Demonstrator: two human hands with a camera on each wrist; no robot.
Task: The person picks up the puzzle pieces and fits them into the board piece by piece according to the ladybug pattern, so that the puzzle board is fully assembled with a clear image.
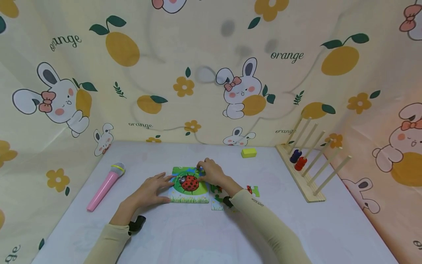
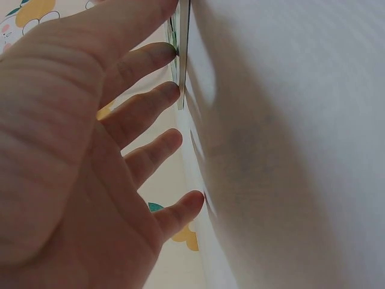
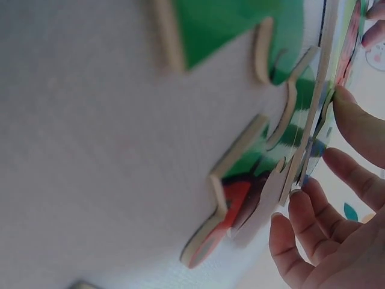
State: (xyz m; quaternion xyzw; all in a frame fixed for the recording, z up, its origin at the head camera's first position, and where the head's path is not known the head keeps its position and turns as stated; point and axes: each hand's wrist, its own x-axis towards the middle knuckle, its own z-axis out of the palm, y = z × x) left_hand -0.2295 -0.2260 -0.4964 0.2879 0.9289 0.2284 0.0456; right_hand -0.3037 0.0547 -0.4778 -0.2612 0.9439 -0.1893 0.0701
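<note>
A square puzzle board with a red ladybug on green lies mid-table. My left hand rests at its left edge, fingers spread and fairly straight; in the left wrist view two fingertips meet the board's edge. At the upper right corner my right hand pinches a puzzle piece between thumb and forefinger, low against the board. Its other fingers lie along the board's edge. Loose puzzle pieces lie just right of the board, partly hidden under the right wrist; one red and green piece sits farther right.
A pink toy microphone lies at the left. A yellow block is near the back edge. At the right stands a wooden peg rack with blue beads and red beads. A printed cloth hangs behind the table.
</note>
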